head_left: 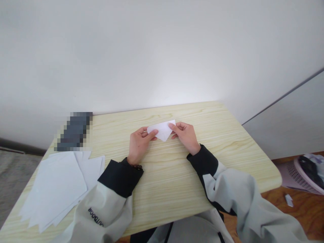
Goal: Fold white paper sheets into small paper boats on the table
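A small folded piece of white paper [163,131] is held up over the middle of the table, its pointed end facing down toward me. My left hand [140,141] pinches its left end, thumb on the front and fingers behind. On the right, my right hand [186,135] grips the other end the same way, the thumb pressing near the top right corner. Fingers behind the paper are partly hidden. Both forearms rest near the table in grey sleeves with black cuffs.
Loose white sheets [60,185] lie fanned in a pile at the table's left. Behind them is a dark pixelated rectangle [74,131]. The pale wooden table [162,192] meets a white wall [157,54]. A pink basket [293,173] and a paper scrap [289,200] are on the floor at right.
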`<control>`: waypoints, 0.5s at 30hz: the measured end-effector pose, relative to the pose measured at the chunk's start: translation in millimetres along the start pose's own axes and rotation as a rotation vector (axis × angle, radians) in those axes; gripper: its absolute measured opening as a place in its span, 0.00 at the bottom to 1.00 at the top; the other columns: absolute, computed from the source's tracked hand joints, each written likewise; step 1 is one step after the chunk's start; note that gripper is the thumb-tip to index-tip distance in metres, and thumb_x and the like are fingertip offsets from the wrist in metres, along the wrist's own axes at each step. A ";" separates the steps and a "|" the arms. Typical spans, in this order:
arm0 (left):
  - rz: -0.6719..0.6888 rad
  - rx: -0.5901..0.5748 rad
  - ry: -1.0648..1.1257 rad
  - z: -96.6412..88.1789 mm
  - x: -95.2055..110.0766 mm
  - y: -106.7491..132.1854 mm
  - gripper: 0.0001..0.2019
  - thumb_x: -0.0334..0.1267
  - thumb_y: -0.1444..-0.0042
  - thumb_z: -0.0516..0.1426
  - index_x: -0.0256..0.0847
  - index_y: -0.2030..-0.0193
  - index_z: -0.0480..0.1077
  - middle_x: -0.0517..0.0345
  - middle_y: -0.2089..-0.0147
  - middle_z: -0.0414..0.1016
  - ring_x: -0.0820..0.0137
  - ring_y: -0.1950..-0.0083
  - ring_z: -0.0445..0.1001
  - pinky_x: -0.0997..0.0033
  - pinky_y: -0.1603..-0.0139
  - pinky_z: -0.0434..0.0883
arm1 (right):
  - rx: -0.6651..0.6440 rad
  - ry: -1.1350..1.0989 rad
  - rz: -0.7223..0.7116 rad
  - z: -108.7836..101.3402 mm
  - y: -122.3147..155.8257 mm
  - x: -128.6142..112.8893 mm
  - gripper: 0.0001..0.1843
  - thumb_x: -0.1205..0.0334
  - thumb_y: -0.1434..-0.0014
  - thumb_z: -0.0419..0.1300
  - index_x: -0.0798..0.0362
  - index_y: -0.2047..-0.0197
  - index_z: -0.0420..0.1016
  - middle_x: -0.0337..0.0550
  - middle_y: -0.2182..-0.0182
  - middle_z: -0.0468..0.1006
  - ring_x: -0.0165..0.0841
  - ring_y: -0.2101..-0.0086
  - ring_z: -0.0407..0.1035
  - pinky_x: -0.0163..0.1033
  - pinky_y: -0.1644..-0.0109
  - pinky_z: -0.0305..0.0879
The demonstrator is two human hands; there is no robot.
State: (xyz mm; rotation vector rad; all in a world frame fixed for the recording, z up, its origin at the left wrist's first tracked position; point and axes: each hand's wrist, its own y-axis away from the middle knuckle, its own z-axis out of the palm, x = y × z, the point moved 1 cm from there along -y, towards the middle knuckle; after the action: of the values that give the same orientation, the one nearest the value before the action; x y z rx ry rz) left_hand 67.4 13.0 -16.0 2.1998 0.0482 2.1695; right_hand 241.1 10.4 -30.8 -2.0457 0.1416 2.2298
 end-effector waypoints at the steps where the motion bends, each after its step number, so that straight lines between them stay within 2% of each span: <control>1: -0.003 -0.006 0.009 -0.4 -0.7 -0.4 0.19 0.45 0.57 0.67 0.34 0.62 0.73 0.53 0.65 0.81 0.67 0.66 0.78 0.68 0.61 0.75 | 0.001 -0.011 0.002 -0.4 -0.3 0.8 0.19 0.46 0.55 0.67 0.55 0.72 0.77 0.41 0.75 0.80 0.30 0.74 0.73 0.33 0.75 0.72; 4: -0.014 -0.024 0.043 -1.6 -2.7 -1.5 0.20 0.45 0.57 0.67 0.33 0.61 0.73 0.52 0.65 0.81 0.65 0.64 0.79 0.65 0.59 0.76 | -0.003 -0.067 0.021 -1.2 -1.3 2.6 0.17 0.48 0.56 0.69 0.55 0.72 0.78 0.40 0.75 0.80 0.28 0.75 0.73 0.34 0.70 0.74; 10: -0.012 -0.163 0.083 3.1 -4.1 0.0 0.21 0.46 0.55 0.66 0.35 0.57 0.76 0.51 0.58 0.81 0.62 0.57 0.78 0.63 0.54 0.76 | 0.028 -0.128 0.032 -0.5 -0.5 3.1 0.19 0.47 0.58 0.70 0.55 0.72 0.79 0.40 0.74 0.81 0.31 0.73 0.75 0.38 0.63 0.76; 15: -0.014 -0.058 0.078 7.8 -4.9 0.9 0.20 0.47 0.56 0.67 0.33 0.60 0.77 0.52 0.61 0.81 0.64 0.62 0.78 0.64 0.59 0.78 | 0.055 -0.110 0.002 1.3 1.7 1.4 0.17 0.48 0.57 0.69 0.54 0.73 0.79 0.39 0.75 0.81 0.30 0.73 0.75 0.38 0.62 0.76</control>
State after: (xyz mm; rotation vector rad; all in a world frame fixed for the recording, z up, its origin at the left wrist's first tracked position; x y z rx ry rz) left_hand 75.1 11.8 -20.9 2.0783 0.0036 2.2190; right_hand 239.4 8.9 -32.1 -1.8915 0.1933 2.3065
